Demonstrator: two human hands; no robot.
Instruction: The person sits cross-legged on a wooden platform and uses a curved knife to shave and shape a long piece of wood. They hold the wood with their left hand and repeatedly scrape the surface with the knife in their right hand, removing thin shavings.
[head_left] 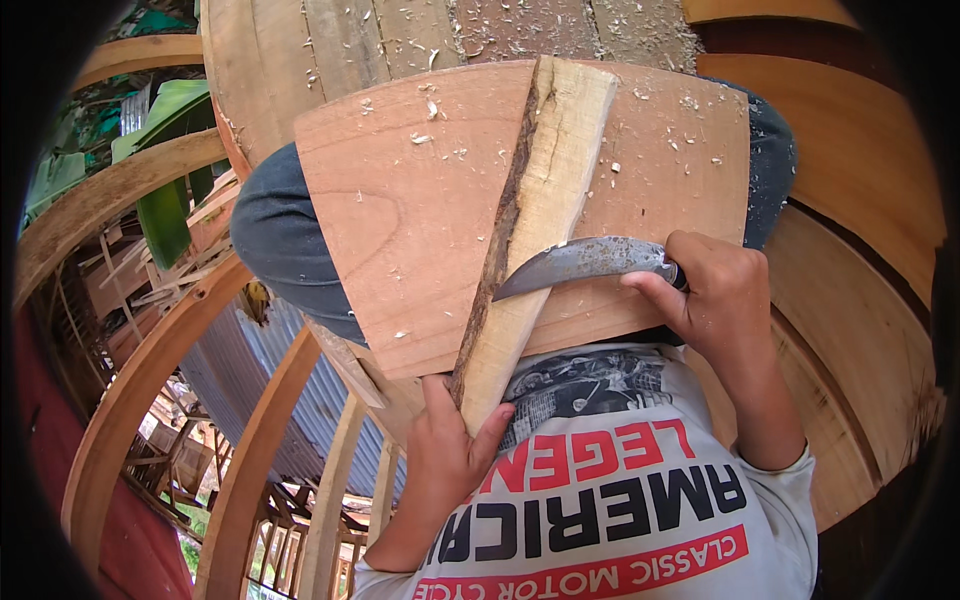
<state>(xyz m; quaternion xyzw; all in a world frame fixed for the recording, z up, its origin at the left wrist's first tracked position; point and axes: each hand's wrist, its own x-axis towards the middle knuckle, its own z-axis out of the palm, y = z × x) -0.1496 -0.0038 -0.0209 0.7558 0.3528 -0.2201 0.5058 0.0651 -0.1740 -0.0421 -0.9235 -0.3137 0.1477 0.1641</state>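
A long strip of pale wood (553,165) with dark bark along its left edge lies slanted over a reddish-brown board (400,230) on my lap. My left hand (455,440) grips the strip's near end, thumb on its right side and fingers at its left. My right hand (715,285) is wrapped round the handle of a knife (590,262), and most of that handle is hidden in the fist. The knife's broad, curved, spotted blade points left and crosses over the lower half of the strip, its tip near the bark edge. Whether the blade touches the wood I cannot tell.
Pale shavings are scattered on the board and thickly on the plank floor (410,40) beyond it. My knees in dark trousers (290,240) stick out at both sides. To the left stand wooden railing slats (250,470), with corrugated metal sheets (255,380) below. Wooden planks (840,330) run along the right.
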